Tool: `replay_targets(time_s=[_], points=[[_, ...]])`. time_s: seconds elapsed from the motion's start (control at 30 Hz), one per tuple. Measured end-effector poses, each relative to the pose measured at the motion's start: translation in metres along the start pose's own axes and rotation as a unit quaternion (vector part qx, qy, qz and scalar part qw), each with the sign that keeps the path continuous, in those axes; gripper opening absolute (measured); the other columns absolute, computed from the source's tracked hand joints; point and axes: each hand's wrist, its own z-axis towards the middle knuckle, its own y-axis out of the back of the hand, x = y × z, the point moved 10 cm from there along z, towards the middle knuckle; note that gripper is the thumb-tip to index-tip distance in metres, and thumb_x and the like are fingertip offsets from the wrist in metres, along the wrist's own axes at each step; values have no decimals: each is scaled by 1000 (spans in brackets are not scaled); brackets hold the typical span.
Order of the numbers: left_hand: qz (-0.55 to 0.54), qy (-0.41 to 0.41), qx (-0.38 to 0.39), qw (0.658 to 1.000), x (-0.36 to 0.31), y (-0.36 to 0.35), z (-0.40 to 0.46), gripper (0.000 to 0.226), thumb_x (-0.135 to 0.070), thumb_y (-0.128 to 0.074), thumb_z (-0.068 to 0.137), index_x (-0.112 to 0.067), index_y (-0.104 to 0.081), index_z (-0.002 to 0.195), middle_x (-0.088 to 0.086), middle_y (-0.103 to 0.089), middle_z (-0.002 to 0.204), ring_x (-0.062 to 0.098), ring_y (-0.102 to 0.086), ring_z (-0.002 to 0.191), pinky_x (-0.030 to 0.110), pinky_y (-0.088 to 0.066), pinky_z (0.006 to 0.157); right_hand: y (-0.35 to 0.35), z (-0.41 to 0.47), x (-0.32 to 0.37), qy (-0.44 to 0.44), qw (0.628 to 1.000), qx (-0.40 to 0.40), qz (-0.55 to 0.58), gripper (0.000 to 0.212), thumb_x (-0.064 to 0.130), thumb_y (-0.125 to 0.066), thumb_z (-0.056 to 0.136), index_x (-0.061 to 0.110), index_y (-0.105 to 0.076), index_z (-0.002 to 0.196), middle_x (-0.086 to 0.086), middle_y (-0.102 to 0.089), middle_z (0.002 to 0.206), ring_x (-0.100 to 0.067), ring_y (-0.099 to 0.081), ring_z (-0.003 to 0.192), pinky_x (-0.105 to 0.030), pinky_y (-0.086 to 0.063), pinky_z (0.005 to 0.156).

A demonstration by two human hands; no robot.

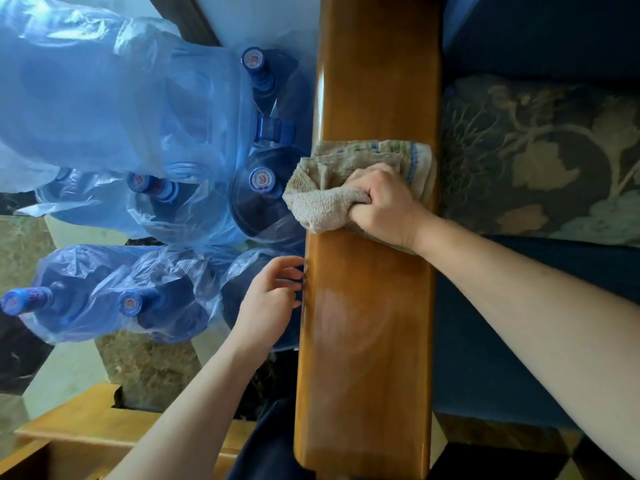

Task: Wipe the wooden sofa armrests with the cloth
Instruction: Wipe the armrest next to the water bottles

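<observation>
Glossy wood, rough cloth.
I see the armrest (370,98) as varnished, smooth, shiny wood; the cloth (325,199) is nubby beige terry; water jugs (263,199) are blue plastic under thin crinkled film; cushion (540,157) is matt woven fabric.

Armrest (367,323) runs off top & bottom edges, both ends unseen. Cloth (332,202) hides the wood under it; right hand (384,202) covers the cloth's mid part. Water bottles (263,188): cap print too small to read, bodies blurred behind plastic bags (104,98). Patterned cushion (540,157) cut by right edge.
</observation>
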Motion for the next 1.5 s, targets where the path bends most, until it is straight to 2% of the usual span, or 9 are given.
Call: replay_targets(time_s=[0.17,0.27,0.4,0.8,0.93,1.07,1.2,1.37,1.5], points=[[0,31,28,999,48,3,-38,53,13,-42,84,-22,-70,111,2,-67,107,3,-66,93,19,-57,71,-43,-60,-7,-64,998,9,-19,21,21,-53,68,17,-74,69,7,-69,86,-28,-55,101,-50,-43,97],[3,30,46,998,69,3,-60,52,14,-42,84,-22,-70,109,4,-67,104,3,-66,84,26,-59,77,-70,-97,-1,-70,997,16,-18,28,21,-56,69,22,-81,82,7,-73,95,-29,-57,104,-50,-43,99],[-15,47,35,998,99,8,-81,48,13,-44,87,-20,-65,115,7,-69,101,19,-66,93,27,-54,74,-101,-143,4,-70,997,28,-14,38,20,-56,71,26,-83,97,8,-74,101,-28,-57,108,-49,-41,101],[-65,21,-17,998,144,19,-124,43,2,-49,89,-25,-58,120,-9,-74,82,6,-68,74,33,-56,70,-163,-261,30,-61,996,-51,-41,52,16,-64,61,24,-81,109,5,-77,105,-20,-66,103,-37,-37,104],[-85,2,-66,994,136,25,-120,36,-1,-53,92,-29,-57,115,-4,-71,86,10,-67,76,30,-53,67,-184,-289,46,-37,987,-115,-104,63,26,-66,71,25,-67,134,8,-67,135,-13,-55,131,-44,-31,119],[-85,10,-128,988,125,32,-107,34,-5,-52,94,-34,-54,112,3,-63,106,11,-69,81,38,-56,78,-205,-284,47,-131,960,-160,-189,85,43,-64,78,37,-35,158,12,-51,151,-12,-35,149,-55,-19,125],[-22,-7,-170,985,89,40,-76,30,-10,-54,92,-25,-56,119,3,-62,114,22,-66,102,50,-55,93,-195,-255,40,-188,932,-241,-194,72,51,-62,86,41,-41,155,5,-50,147,-18,-38,148,-56,-18,124],[127,-166,-116,971,-11,28,-25,23,-13,-58,96,-33,-65,104,-9,-64,105,1,-63,91,15,-50,76,-116,-153,22,-148,920,-299,-207,51,55,-49,97,43,-53,146,-4,-45,157,-22,-35,151,-55,-20,124],[110,-157,-63,979,-73,18,42,24,-13,-58,98,-32,-66,110,-11,-71,94,4,-67,84,22,-54,72,-36,-44,1,-90,928,-279,-231,59,49,-58,85,38,-58,143,-7,-44,161,-26,-36,151,-52,-21,124]])
